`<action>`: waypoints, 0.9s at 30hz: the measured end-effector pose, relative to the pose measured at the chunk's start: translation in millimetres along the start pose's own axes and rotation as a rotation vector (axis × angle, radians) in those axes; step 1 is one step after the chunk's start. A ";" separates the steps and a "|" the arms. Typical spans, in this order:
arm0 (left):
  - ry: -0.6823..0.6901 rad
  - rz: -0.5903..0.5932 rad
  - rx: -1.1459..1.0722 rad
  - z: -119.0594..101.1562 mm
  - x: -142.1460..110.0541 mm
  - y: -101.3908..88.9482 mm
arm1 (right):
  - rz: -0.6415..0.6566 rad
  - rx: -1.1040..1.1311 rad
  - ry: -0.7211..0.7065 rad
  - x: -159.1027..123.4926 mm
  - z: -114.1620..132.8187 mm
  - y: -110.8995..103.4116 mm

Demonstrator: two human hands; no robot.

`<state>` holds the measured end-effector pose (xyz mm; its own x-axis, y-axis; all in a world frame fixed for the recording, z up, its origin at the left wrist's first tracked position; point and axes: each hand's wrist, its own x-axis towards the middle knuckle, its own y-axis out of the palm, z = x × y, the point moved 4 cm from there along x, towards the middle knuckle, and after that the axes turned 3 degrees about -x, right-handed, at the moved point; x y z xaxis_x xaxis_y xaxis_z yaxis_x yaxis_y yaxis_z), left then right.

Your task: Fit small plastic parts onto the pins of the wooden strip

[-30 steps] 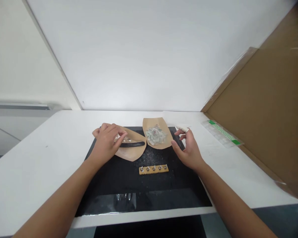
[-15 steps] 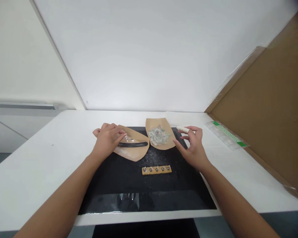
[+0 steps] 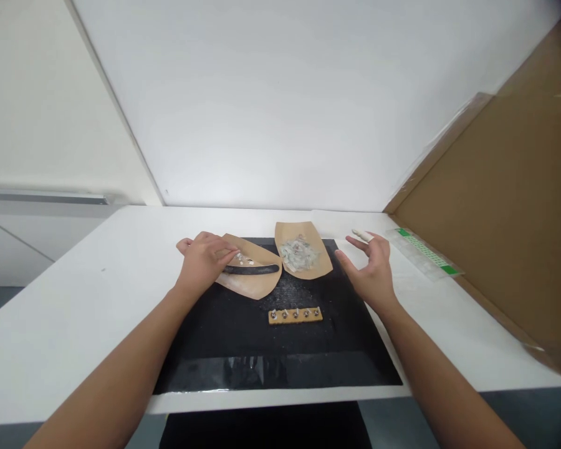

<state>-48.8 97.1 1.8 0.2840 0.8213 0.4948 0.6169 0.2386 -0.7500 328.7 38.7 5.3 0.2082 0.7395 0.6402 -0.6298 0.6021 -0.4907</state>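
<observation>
white bits lay on a brown sheet, just right of the nearer left hand, whose fingertips met, grip unclear. the right hand was apart, open and empty. small, pale, the bits showed no clear long axis; a dark strip ran sideways nearby.

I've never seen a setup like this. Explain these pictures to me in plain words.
There is no machine here: these are a person's bare hands, and every picture comes from one camera worn on the head, looking forward and down. On the white table lies a black mat. Two brown paper sheets hold a dark curved strip and a pile of clear scraps; nearer is a tan bar with five metal studs. The left hand pinches, perhaps on something tiny; the right hand is open and empty.
</observation>
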 end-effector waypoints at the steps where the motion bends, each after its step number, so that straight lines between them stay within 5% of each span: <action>1: -0.017 -0.022 0.006 0.1 -0.1 -0.9 | -0.011 0.034 0.037 1.1 -4.1 -0.6; 7: -0.093 -0.148 0.057 -5.5 -2.1 -6.4 | -0.024 0.134 0.180 6.1 -9.3 -5.7; 13: -0.073 -0.132 0.069 -15.6 -2.4 -6.8 | 0.199 0.247 0.178 -8.0 25.3 0.1; 19: -0.046 -0.108 0.058 -23.5 -3.8 -0.9 | 0.590 0.573 0.054 -43.0 59.6 25.0; 27: -0.004 -0.118 -0.102 -45.5 -14.7 -2.7 | 0.713 0.722 -0.127 -51.3 71.4 25.6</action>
<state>-21.2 60.8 16.5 0.2022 0.7931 0.5746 0.7174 0.2794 -0.6381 248.4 -5.4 2.1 -0.4462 0.7920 0.4167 -0.8852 -0.3221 -0.3357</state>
